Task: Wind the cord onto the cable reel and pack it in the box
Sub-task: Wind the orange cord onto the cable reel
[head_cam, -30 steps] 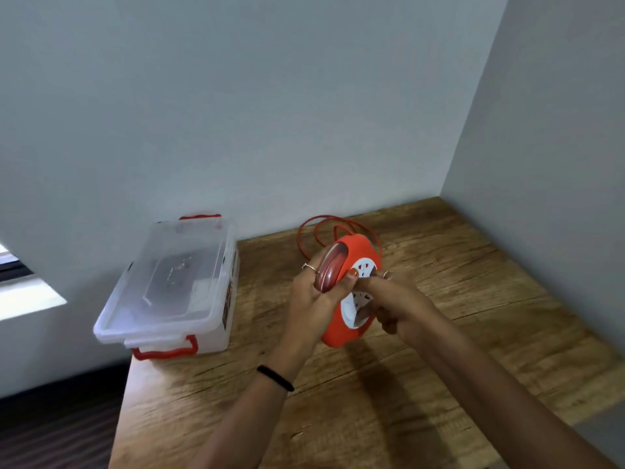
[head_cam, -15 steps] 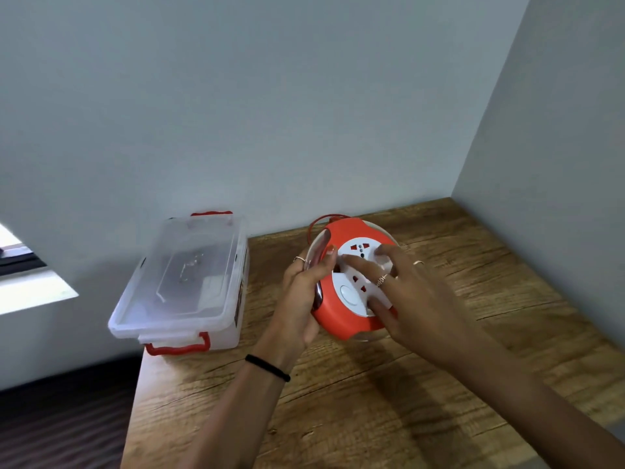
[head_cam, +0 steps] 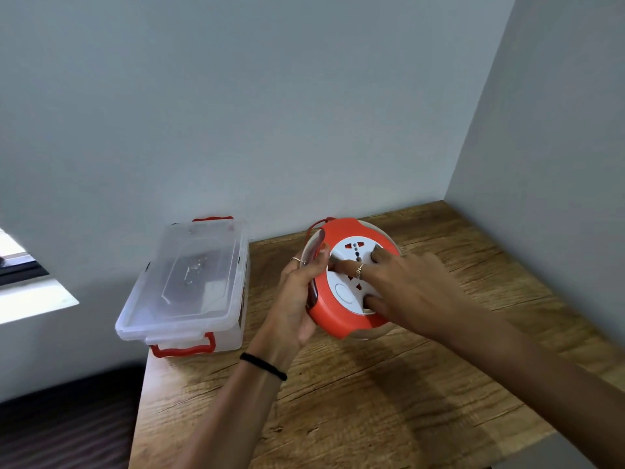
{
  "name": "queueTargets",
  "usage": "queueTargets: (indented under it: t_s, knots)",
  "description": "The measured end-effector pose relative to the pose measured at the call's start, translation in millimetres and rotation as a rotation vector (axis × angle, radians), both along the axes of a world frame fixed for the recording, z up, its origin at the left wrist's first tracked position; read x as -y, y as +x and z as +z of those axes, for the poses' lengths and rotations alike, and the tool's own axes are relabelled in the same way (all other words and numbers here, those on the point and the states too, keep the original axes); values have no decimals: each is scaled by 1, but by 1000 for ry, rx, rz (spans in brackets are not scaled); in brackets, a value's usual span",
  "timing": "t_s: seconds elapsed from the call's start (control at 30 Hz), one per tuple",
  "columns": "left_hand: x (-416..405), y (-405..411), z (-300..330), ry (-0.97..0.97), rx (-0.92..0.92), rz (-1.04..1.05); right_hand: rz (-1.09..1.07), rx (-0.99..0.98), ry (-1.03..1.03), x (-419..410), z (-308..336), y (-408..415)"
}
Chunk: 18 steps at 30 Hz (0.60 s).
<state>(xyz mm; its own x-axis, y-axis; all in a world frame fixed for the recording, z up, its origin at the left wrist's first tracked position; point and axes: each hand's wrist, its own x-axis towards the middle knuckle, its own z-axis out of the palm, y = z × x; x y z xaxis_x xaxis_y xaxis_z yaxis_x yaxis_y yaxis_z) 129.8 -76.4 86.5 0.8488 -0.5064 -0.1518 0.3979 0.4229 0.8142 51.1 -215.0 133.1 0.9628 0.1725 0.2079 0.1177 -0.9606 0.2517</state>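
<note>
Left hand [head_cam: 297, 299] grips reel [head_cam: 333, 311] rim, held tilted above table [head_cam: 389, 401]. Right hand [head_cam: 409, 286] fingers spread on white socket face. Cord [head_cam: 316, 226] loop behind reel. Lidded box [head_cam: 189, 282] at left.

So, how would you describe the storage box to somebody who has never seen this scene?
Look at the wooden table in the corner of the grey walls and go to its left edge, close to the back wall. There stands the box, with its lid on, left of the cable reel. It is the only clear plastic thing there, with red handles at both ends.
</note>
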Motion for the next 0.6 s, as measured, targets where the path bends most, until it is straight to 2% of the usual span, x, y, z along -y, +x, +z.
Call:
queueTargets:
  t_s: [0.07, 0.23, 0.4, 0.6]
  knots:
    - [0, -2, 1, 9, 18, -23, -1, -45, 5, -4, -2, 2]
    - [-2, -4, 1, 14, 16, -11, -99, -39, 172, -12, -14, 2]
    - [-7, -3, -4, 102, 59, -64, -109, 50, 199, -13, -26, -4]
    - [-7, -7, -12, 167, 151, -7, -311, 92, 510, -31, -43, 1]
